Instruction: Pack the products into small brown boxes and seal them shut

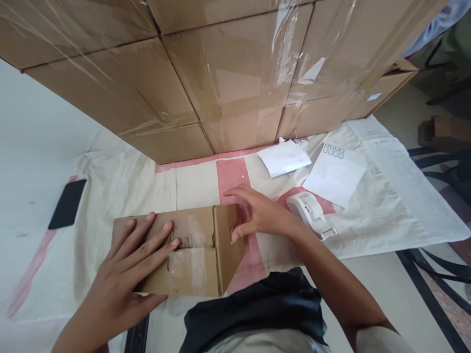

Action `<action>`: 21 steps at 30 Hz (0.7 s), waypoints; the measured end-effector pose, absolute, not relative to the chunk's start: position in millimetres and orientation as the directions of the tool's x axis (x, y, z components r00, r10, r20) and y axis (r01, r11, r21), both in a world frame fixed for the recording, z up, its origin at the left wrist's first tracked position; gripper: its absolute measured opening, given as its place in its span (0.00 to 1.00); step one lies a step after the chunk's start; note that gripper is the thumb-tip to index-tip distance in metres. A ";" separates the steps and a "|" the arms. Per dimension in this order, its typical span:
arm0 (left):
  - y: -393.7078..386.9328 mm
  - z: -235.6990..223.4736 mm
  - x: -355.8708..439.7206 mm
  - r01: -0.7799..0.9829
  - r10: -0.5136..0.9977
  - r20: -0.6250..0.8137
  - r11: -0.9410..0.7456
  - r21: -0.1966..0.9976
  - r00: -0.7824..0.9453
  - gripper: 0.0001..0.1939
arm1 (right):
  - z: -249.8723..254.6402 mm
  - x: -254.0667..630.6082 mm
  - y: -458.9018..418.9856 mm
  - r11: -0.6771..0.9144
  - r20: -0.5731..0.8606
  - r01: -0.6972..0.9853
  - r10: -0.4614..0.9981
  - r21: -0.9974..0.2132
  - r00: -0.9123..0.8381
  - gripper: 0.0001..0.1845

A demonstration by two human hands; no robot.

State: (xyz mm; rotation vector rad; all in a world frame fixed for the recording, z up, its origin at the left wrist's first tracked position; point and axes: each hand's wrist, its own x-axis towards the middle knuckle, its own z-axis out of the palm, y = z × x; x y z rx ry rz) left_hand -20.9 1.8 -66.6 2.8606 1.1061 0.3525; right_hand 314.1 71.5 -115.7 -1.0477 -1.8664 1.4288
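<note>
A small cardboard box (196, 269) lies on the cloth in front of me, with clear tape and dark scuffs on its upper face. My left hand (127, 272) rests flat on the left part of that face, fingers spread, its thumb along the near edge. At the box's right end, my right hand (259, 213) is open and curved, the thumb at the end flap and the fingers apart above the cloth. I see nothing held in the right hand.
A wall of large taped cartons (243, 78) stands behind the box. Papers (336, 174) and a white plastic device (311, 213) lie to the right on the patterned cloth (195, 179). At far left is a black flat object (68, 203). Dark chair parts (441, 264) show at right.
</note>
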 end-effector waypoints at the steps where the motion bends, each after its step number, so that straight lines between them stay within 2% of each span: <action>1: 2.2 -67.2 -19.9 0.661 0.673 0.195 -0.739 0.133 0.713 0.40 | -122.3 312.2 73.5 0.083 -0.018 0.153 0.824 -0.985 -0.566 0.40; 3: 3.1 -68.6 -18.6 0.673 0.686 0.201 -0.727 0.135 0.700 0.39 | -134.2 307.5 72.6 -0.027 -0.031 0.015 0.820 -1.000 -0.571 0.31; 5: 4.2 -69.5 -17.7 0.689 0.701 0.193 -0.712 0.135 0.686 0.40 | -141.8 304.2 64.1 -0.095 -0.063 -0.036 0.854 -0.995 -0.517 0.28; 7: 5.9 -70.0 -17.4 0.703 0.714 0.187 -0.699 0.133 0.675 0.41 | -143.0 304.1 49.4 -0.095 -0.079 -0.010 0.877 -0.995 -0.474 0.36; 10: 9.6 -71.2 -19.1 0.661 0.670 0.225 -0.740 0.126 0.707 0.43 | -131.6 308.1 23.7 0.009 -0.049 0.117 0.874 -0.993 -0.483 0.65; 12: 12.6 -73.9 -21.8 0.619 0.626 0.252 -0.777 0.116 0.738 0.44 | -119.5 308.6 9.9 0.097 -0.039 0.241 0.862 -0.966 -0.505 0.78; 15: 17.8 -81.2 -23.2 0.594 0.595 0.283 -0.798 0.100 0.752 0.46 | -108.9 304.4 -0.7 0.182 -0.045 0.383 0.858 -0.906 -0.512 0.79; 17: 21.4 -85.6 -19.4 0.581 0.579 0.302 -0.808 0.091 0.757 0.47 | -112.0 306.2 -3.6 0.201 -0.022 0.392 0.869 -0.898 -0.495 0.80; 21: 26.7 -86.8 0.3 0.612 0.566 0.450 -0.789 0.053 0.691 0.47 | -127.7 346.8 -28.0 0.161 0.050 0.368 0.954 -0.916 -0.295 0.80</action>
